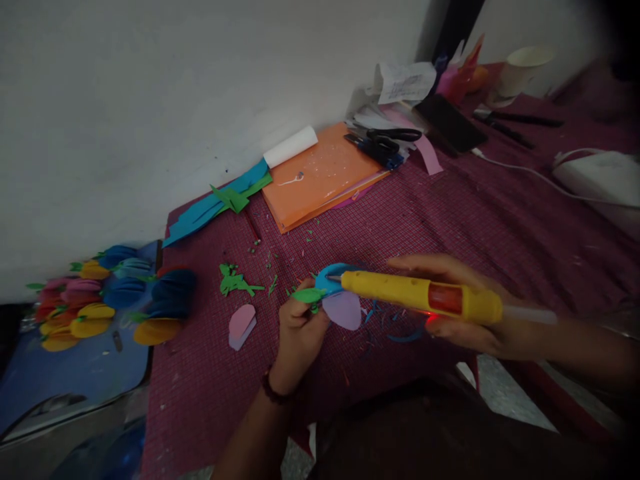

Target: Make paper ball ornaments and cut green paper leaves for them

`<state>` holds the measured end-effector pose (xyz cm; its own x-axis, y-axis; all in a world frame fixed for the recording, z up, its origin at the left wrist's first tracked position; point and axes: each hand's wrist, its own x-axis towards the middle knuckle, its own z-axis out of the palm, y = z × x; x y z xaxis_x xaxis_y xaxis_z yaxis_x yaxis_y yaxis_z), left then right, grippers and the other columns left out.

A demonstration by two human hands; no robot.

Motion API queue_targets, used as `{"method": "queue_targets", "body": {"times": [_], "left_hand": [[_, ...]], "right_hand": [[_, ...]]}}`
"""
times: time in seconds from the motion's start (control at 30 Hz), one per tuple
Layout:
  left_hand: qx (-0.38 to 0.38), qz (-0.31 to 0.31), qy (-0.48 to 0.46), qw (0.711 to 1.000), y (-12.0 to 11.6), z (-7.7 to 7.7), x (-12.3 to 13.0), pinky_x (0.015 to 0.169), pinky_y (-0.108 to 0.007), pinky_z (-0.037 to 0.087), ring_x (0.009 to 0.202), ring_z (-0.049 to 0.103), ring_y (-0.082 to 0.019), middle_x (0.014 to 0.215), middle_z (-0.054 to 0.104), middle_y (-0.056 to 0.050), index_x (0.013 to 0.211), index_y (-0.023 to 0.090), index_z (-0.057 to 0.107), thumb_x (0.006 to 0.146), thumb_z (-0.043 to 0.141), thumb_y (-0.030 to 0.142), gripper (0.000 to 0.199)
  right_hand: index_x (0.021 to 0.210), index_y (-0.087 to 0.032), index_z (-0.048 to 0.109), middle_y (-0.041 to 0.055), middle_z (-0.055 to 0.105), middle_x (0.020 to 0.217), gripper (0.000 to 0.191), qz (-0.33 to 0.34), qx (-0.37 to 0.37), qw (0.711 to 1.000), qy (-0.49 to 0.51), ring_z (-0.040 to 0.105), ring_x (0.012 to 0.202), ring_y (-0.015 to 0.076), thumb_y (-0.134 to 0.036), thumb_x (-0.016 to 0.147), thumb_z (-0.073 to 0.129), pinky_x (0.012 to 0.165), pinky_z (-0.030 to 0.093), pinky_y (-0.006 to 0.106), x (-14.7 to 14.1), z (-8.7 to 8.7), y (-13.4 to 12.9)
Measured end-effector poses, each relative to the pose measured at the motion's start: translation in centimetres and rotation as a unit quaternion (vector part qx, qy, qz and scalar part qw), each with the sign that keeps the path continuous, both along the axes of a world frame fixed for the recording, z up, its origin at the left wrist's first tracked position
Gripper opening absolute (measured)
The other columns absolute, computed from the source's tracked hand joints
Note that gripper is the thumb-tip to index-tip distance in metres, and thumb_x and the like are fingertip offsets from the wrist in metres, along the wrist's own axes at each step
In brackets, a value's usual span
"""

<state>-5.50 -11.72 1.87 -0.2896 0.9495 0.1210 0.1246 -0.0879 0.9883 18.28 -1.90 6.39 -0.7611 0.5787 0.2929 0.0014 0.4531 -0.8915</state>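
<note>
My right hand (460, 300) is wrapped round a yellow hot glue gun (390, 288), and a clear glue stick (530, 315) juts from its rear. The nozzle points left and meets or overlaps a blue and lilac paper piece (345, 310); whether it touches cannot be made out. Between the closed fingers of my left hand (303, 327) is that paper piece, with a green paper leaf (308, 295) at its left edge. Left of this hand lie pink and lilac paper cutouts (243, 325). Green paper scraps (235, 281) are strewn just beyond them.
Finished colourful paper shapes (93, 320) cover a blue surface (100, 373) at left. Orange sheets (325, 180), black-handled scissors (390, 139) and blue paper strips (215, 200) lie toward the wall. A phone (450, 123), pliers-like tool (515, 123) and paper cup (525, 70) stand farther right.
</note>
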Motion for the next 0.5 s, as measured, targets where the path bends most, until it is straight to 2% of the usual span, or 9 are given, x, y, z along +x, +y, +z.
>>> {"method": "queue_targets", "body": {"times": [0.23,0.37,0.5], "left_hand": [[0.013,0.005,0.023,1.000,0.2,0.4,0.2,0.066,-0.025,0.050,0.069,0.060,-0.014,0.075,0.069,-0.002,0.085,0.022,0.076,0.079,0.069,0.025,0.010],[0.012,0.008,0.030,0.999,0.2,0.4,0.2,0.068,-0.026,0.051,0.070,0.060,-0.014,0.073,0.069,-0.002,0.085,0.021,0.076,0.077,0.070,0.024,0.011],[-0.006,0.022,-0.009,1.000,0.1,-0.2,0.2,0.074,-0.028,0.052,0.074,0.064,-0.016,0.077,0.072,-0.003,0.082,0.019,0.076,0.073,0.074,0.024,0.010]], "right_hand": [[0.143,-0.034,0.039,0.0058,0.060,0.131,0.067,0.017,0.063,0.997,-0.032,0.065,0.109,0.0238,-0.029,0.082,0.067,0.092,0.055,0.034,-0.1,0.0,0.0],[0.141,-0.033,0.043,0.0060,0.062,0.127,0.065,-0.008,0.065,0.997,-0.042,0.066,0.107,0.0230,-0.028,0.081,0.067,0.091,0.055,0.032,0.1,0.0,0.0],[0.141,-0.038,0.039,0.0038,0.060,0.129,0.063,-0.019,0.061,0.997,-0.035,0.066,0.104,0.0207,-0.036,0.084,0.064,0.084,0.058,0.028,0.8,0.0,-0.2]]}}
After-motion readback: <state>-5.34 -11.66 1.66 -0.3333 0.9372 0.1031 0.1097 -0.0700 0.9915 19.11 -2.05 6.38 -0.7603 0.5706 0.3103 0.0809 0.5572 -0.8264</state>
